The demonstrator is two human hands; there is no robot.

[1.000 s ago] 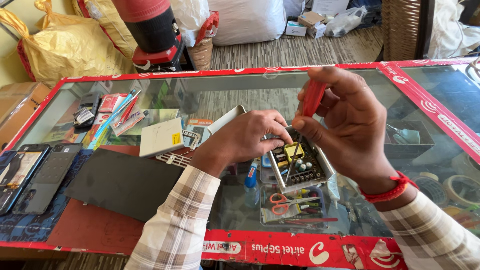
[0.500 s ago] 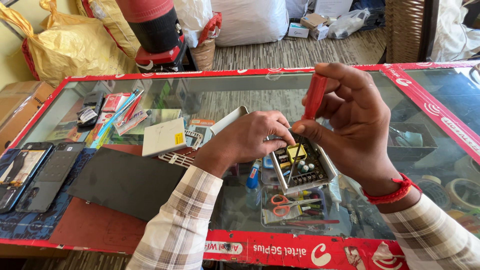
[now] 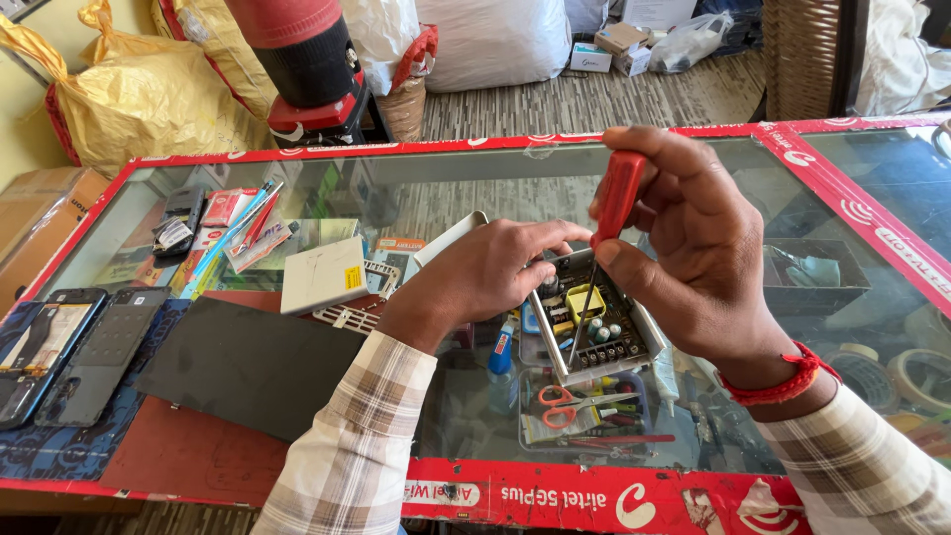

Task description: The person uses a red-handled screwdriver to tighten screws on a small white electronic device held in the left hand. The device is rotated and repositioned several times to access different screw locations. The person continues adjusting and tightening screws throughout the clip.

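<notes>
My right hand [image 3: 693,248] is closed around the red handle of a screwdriver [image 3: 617,198], thumb and fingers wrapped tight, with the thin metal shaft running down and slightly left into the open power supply box [image 3: 594,317]. That box, a small metal case with its lid off, sits on the glass counter top [image 3: 475,188] and shows a circuit board with a yellow part and several round capacitors; the screwdriver tip meets the board near its middle, though I cannot tell exactly what it touches. My left hand [image 3: 485,272] rests just left of the box, fingers curled over its upper left edge and pressing on it, so the grip is narrow and holds the case itself. Below the box, under the glass, lies a pair of orange-handled scissors [image 3: 575,401]. Left of the box, near my left wrist, a white flat box [image 3: 322,275] lies on a white grille, and further left a dark mat [image 3: 238,362] covers the counter, with two dark phones [image 3: 69,347] beyond it at the counter's left edge.
</notes>
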